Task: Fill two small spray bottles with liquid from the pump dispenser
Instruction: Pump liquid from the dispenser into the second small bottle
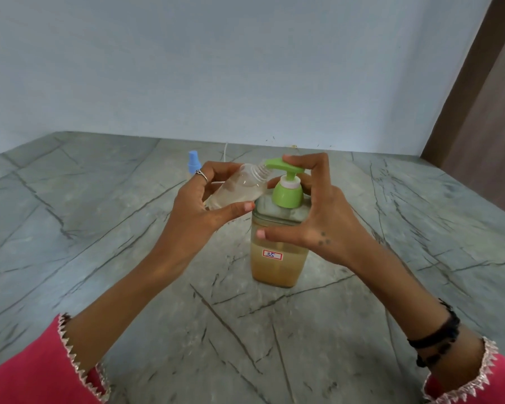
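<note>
Our left hand [207,196] fingers clamp a tilted clear spray bottle [236,189] holding a little liquid; right hand [318,217] fingers, spread apart, press the half-full amber pump dispenser [277,258].

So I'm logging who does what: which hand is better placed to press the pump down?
The right hand: its fingers already rest on the green pump head. The left hand grips the tilted spray bottle, mouth at the spout.

Soft, even daylight fills the scene, moderately bright, with no glare and only faint, diffuse shadows on the marble counter [129,228]. Wide-angle distortion bends the counter's far edge and tilts the brown panel [484,112] at 2 o'clock. Detail is slightly soft throughout, blurriest toward 6 o'clock.
</note>
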Motion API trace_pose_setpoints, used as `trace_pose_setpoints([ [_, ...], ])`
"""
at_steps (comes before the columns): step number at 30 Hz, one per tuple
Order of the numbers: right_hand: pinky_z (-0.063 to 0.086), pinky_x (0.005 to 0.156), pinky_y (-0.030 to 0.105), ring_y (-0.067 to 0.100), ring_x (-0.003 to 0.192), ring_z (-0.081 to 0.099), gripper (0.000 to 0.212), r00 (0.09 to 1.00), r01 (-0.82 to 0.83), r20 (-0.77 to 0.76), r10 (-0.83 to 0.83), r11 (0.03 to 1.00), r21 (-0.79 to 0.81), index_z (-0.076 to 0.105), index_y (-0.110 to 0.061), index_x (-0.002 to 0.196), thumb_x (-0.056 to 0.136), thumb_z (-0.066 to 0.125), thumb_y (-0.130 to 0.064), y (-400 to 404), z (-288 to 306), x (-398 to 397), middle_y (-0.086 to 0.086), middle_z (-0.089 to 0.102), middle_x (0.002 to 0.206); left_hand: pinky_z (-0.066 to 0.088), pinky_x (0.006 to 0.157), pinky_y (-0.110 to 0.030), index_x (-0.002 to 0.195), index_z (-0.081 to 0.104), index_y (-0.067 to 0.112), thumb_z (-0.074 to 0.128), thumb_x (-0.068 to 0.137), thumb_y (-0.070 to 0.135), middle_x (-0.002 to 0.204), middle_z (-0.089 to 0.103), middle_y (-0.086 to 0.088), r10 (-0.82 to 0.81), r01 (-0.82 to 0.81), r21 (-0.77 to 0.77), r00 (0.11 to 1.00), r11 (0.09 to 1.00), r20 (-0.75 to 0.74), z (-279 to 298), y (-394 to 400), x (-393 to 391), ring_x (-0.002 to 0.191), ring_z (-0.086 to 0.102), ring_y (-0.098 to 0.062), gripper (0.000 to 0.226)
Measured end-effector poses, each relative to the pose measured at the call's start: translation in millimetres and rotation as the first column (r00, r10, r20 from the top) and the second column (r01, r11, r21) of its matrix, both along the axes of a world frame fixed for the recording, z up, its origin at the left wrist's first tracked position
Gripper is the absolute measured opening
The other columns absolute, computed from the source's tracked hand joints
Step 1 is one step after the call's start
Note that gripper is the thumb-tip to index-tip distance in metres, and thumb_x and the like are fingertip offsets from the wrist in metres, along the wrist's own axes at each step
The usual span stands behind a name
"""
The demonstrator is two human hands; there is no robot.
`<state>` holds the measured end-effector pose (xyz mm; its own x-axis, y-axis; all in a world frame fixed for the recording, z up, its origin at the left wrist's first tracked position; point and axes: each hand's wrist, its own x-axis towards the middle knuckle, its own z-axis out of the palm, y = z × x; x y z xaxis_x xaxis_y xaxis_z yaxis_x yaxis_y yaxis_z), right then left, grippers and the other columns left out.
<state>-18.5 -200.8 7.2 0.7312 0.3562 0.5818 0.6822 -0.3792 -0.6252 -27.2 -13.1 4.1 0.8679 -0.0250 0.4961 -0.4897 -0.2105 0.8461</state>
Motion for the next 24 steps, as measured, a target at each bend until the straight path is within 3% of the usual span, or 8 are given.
trace_pose_setpoints([
  [3, 0.052, 0.091, 0.031, 0.008, 0.108, 0.059, 0.086, 0.998, -0.008, 0.067, 0.010, 1.000, -0.027, 0.024, -0.043, 0.125, 0.065, 0.085, -0.034, 0, -7, 1, -0.007, 0.054, 0.124, 0.053, 0.082, -0.023, 0.102, 0.058, 0.033, 0.073, 0.062, 0.030, 0.107, 0.063, 0.007, 0.003, -0.003, 0.002, 1.000, 1.000, 0.007, -1, -1, 0, 0.100, 0.060, -0.009, 0.043],
  [6, 0.049, 0.096, 0.026, 0.011, 0.126, 0.046, 0.096, 0.976, 0.036, 0.217, -0.022, 0.997, -0.063, 0.021, -0.033, 0.139, 0.065, 0.083, -0.040, -2, -12, 3, -0.002, 0.024, 0.148, 0.053, 0.079, -0.021, 0.102, 0.058, 0.034, 0.073, 0.061, 0.030, 0.106, 0.064, 0.008, 0.005, -0.005, -0.005, 1.000, 1.000, 0.002, -1, -2, -1, 0.099, 0.061, -0.009, 0.043],
  [8, 0.051, 0.090, 0.023, 0.007, 0.130, 0.042, 0.100, 0.953, 0.071, 0.300, -0.041, 0.994, -0.087, 0.021, -0.022, 0.144, 0.067, 0.080, -0.043, -3, -12, 3, -0.008, 0.015, 0.150, 0.054, 0.080, -0.022, 0.102, 0.058, 0.034, 0.073, 0.061, 0.032, 0.108, 0.063, 0.007, 0.014, -0.014, 0.002, 1.000, 1.000, 0.000, -2, -2, -2, 0.100, 0.061, -0.010, 0.044],
  [12, 0.045, 0.091, 0.011, -0.010, 0.127, 0.035, 0.096, 0.952, 0.065, 0.301, -0.048, 0.997, -0.046, 0.024, -0.029, 0.142, 0.065, 0.078, -0.047, -5, -11, 2, -0.021, 0.024, 0.138, 0.054, 0.079, -0.021, 0.102, 0.057, 0.036, 0.072, 0.061, 0.034, 0.109, 0.062, 0.006, 0.025, -0.025, 0.020, 1.000, 0.999, -0.005, -1, -3, -2, 0.100, 0.060, -0.009, 0.043],
  [16, 0.052, 0.092, 0.027, 0.005, 0.125, 0.046, 0.093, 0.955, 0.032, 0.296, -0.022, 0.999, -0.029, 0.028, -0.030, 0.140, 0.064, 0.080, -0.047, -6, -10, 5, -0.031, 0.023, 0.136, 0.054, 0.079, -0.021, 0.101, 0.057, 0.036, 0.072, 0.061, 0.033, 0.109, 0.062, 0.006, 0.018, -0.018, 0.008, 1.000, 1.000, -0.010, -1, -3, -2, 0.099, 0.061, -0.009, 0.043],
  [19, 0.054, 0.088, 0.035, 0.012, 0.121, 0.053, 0.092, 0.958, 0.015, 0.286, -0.009, 1.000, -0.018, 0.030, -0.030, 0.138, 0.064, 0.081, -0.046, -7, -10, 5, -0.029, 0.025, 0.137, 0.056, 0.080, -0.027, 0.101, 0.057, 0.036, 0.072, 0.062, 0.031, 0.109, 0.063, 0.007, 0.019, -0.020, -0.014, 1.000, 1.000, -0.015, -3, -3, -1, 0.099, 0.061, -0.010, 0.042],
  [24, 0.049, 0.096, 0.029, 0.008, 0.125, 0.050, 0.090, 0.962, 0.020, 0.274, -0.019, 1.000, -0.001, 0.035, -0.027, 0.137, 0.063, 0.087, -0.037, -7, -10, 4, -0.016, 0.035, 0.142, 0.055, 0.076, -0.021, 0.102, 0.057, 0.034, 0.073, 0.066, 0.025, 0.108, 0.063, 0.011, 0.016, -0.016, -0.038, 1.000, 0.999, 0.006, -1, -5, 0, 0.100, 0.061, -0.010, 0.040],
])
